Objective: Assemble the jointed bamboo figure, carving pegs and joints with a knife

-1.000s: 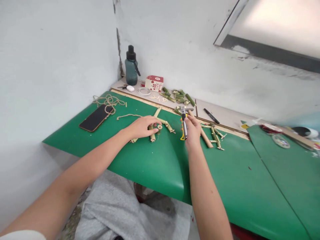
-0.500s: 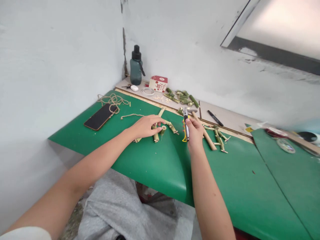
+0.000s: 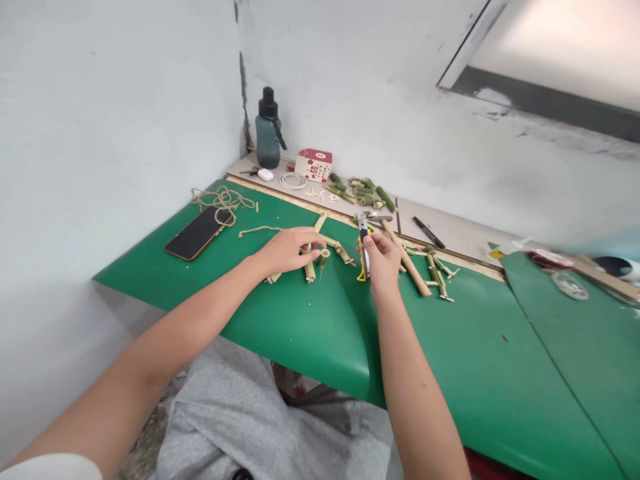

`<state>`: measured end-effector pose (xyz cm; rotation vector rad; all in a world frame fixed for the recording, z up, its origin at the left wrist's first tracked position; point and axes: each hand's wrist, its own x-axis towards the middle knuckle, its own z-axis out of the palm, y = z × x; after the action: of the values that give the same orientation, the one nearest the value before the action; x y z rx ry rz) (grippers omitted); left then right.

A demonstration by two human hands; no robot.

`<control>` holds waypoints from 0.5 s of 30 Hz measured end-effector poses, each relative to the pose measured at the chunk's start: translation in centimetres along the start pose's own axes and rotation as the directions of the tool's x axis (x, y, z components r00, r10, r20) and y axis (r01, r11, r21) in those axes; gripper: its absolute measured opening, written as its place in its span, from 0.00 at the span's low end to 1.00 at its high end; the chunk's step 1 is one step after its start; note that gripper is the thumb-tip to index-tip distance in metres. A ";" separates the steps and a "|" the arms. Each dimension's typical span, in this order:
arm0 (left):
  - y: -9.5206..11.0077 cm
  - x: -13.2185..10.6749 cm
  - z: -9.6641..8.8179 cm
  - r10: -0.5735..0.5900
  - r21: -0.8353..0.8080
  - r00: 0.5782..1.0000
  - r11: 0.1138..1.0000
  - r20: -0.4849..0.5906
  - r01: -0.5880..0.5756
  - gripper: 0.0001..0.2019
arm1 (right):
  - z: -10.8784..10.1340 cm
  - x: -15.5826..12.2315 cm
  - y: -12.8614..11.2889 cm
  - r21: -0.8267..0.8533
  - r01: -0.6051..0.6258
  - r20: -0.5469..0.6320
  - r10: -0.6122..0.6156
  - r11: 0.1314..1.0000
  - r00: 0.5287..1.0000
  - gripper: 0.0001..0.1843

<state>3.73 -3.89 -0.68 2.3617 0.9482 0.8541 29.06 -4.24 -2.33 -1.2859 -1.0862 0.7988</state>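
Note:
My right hand [image 3: 384, 261] grips a utility knife [image 3: 364, 247] with a yellow-edged handle, held upright over the green tabletop. To its left, my left hand [image 3: 293, 250] is curled down at a short bamboo tube [image 3: 324, 257], thumb and fingers bent close together against it; the exact contact is partly hidden. Under that hand lies a bamboo frame [image 3: 310, 272] of joined sticks, partly covered by the fingers. A jointed bamboo piece [image 3: 344, 252] lies between the two hands. Beyond the right hand rests a wooden-handled hammer [image 3: 407, 260].
Another small bamboo assembly [image 3: 436, 273] lies right of the hammer. Twine [image 3: 223, 199] loops over a phone [image 3: 197, 233] at left. Along the wall stand a water bottle [image 3: 269, 137], a red-and-white box [image 3: 314, 165], cut bamboo pieces [image 3: 367, 192] and a black marker [image 3: 429, 232].
The knife in my right hand has shifted slightly left and tilted a little. My left hand stays at the bamboo. The whole view has shifted slightly.

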 end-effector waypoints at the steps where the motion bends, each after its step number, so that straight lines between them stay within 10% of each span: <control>1: 0.1 0.0 0.0 -0.001 -0.007 1.000 1.000 -0.004 0.001 0.10 | 0.0 0.0 0.0 -0.007 0.010 0.005 -0.009 1.000 1.000 0.22; 15: -0.2 0.0 0.5 0.033 -0.047 0.999 0.998 -0.012 -0.034 0.04 | 0.7 -0.7 0.7 -0.146 0.171 0.067 -0.162 0.974 0.984 0.19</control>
<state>3.99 -3.86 -1.12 2.3412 0.8854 0.8931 28.23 -4.57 -3.21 -1.2850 -1.3009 0.6379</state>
